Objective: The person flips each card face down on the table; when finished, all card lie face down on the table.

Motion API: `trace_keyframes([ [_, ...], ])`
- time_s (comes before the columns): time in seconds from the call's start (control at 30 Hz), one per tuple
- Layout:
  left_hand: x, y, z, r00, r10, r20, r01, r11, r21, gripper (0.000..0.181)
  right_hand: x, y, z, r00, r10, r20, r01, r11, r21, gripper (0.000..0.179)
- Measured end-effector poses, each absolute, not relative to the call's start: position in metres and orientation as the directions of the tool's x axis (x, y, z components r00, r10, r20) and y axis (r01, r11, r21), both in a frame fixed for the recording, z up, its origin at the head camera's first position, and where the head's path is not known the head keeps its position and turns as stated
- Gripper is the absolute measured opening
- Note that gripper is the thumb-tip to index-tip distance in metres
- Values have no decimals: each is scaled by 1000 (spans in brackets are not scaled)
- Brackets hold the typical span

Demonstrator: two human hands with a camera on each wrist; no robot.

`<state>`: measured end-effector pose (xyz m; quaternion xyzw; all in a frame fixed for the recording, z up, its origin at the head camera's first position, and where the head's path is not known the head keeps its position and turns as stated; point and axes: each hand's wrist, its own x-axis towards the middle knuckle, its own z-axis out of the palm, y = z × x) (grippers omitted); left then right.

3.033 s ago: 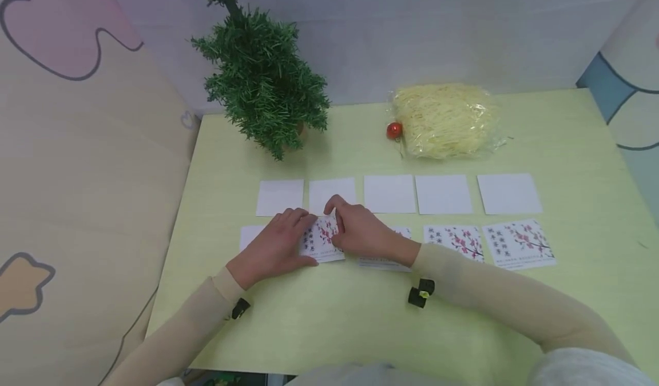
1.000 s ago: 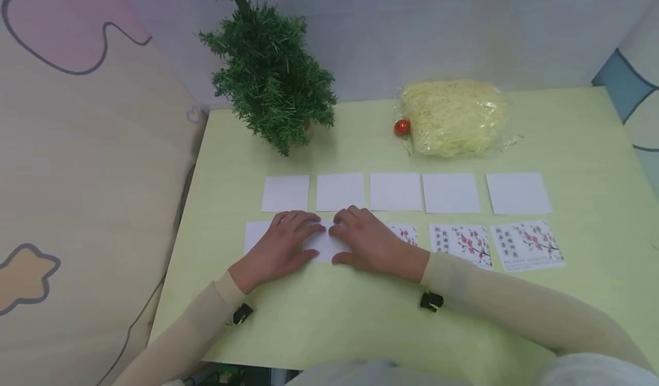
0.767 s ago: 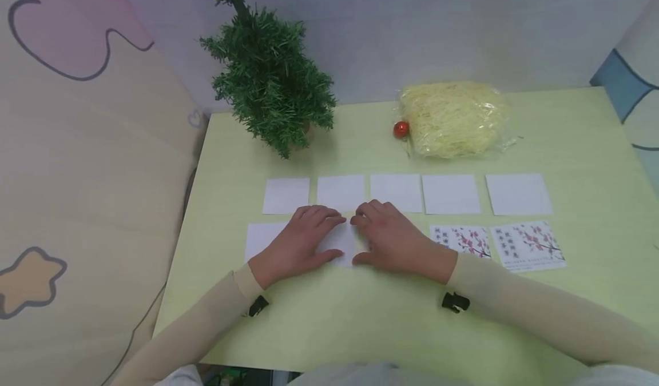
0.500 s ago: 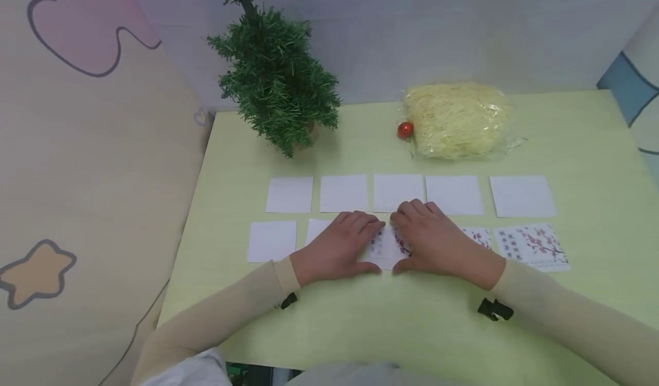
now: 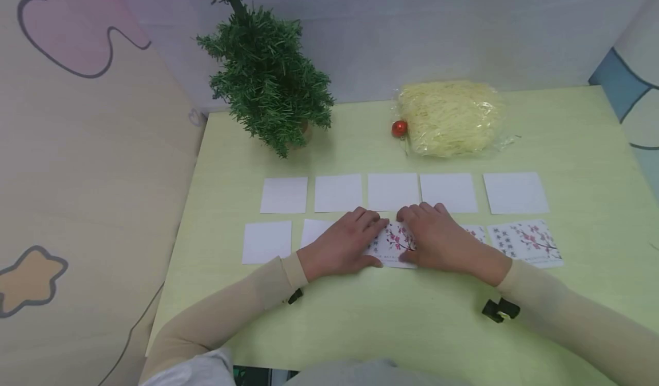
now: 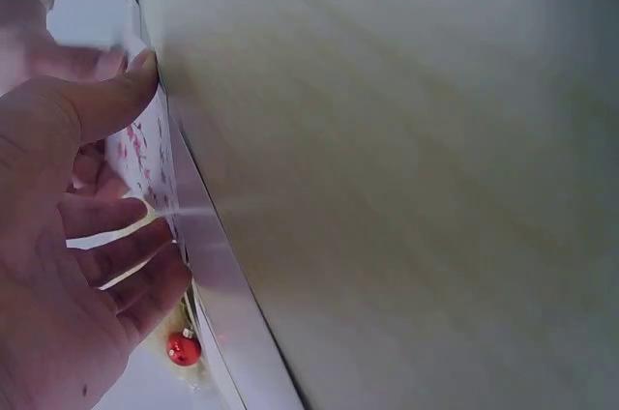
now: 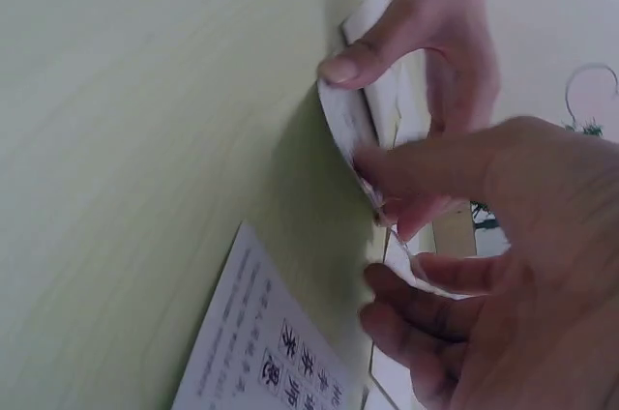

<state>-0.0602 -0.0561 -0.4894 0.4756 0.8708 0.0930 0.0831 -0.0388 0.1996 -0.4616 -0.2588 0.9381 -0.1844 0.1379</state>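
Both hands are at a white card (image 5: 392, 243) printed with pink blossoms and dark characters, third from left in the near row. My left hand (image 5: 340, 246) holds its left side, thumb at the near edge and fingers at the far edge. Opposite, my right hand (image 5: 445, 240) pinches the right side; the right wrist view shows the card (image 7: 345, 120) bowed between the two thumbs. Left of them lie a blank card (image 5: 266, 243) and another blank card (image 5: 312, 230), the latter partly under my left hand. A printed card (image 5: 475, 233) is half hidden by my right wrist.
Another printed card (image 5: 526, 243) ends the near row. A far row of several blank cards (image 5: 338, 193) runs behind. At the back stand a small artificial tree (image 5: 273, 83), a red bauble (image 5: 399, 128) and a clear bag of pale yellow shreds (image 5: 450, 117).
The second card, printed side up three seconds ago, now lies blank side up. Both hands have moved right from it to the third card, and the right fingers have shifted along its right side.
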Motion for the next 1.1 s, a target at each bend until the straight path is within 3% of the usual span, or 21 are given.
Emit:
trace_keyframes([
  [0.13, -57, -50, -488, -558, 829, -44, 795, 549, 258, 95, -44, 199, -454, -859, -478, -186, -253, 711, -656, 47],
  [0.3, -52, -34, -485, -603, 797, 26, 749, 555, 363, 112, -47, 196, -452, -894, -439, -94, -210, 595, -776, 52],
  [0.4, -51, -27, -481, -625, 779, 50, 692, 524, 496, 106, -43, 197, -451, -904, -426, -40, -198, 499, -844, 47],
  [0.53, -51, -29, -473, -670, 743, 13, 527, 463, 713, 98, -36, 207, -450, -906, -424, 4, -176, 369, -913, 39],
  [0.67, -51, -35, -467, -693, 720, -27, 413, 428, 804, 98, -29, 218, -453, -869, -494, 6, -248, 426, -870, 55],
  [0.8, -51, -42, -467, -701, 712, -34, 400, 432, 808, 98, -25, 217, -461, -814, -581, 9, -374, 512, -773, 64],
  [0.97, -51, -48, -473, -701, 713, -4, 418, 416, 807, 98, -24, 210, -472, -813, -582, 18, -416, 558, -718, 60],
  [1.1, -51, -51, -478, -711, 703, -10, 470, 486, 737, 98, -25, 207, -479, -815, -579, 26, -453, 608, -653, 55],
])
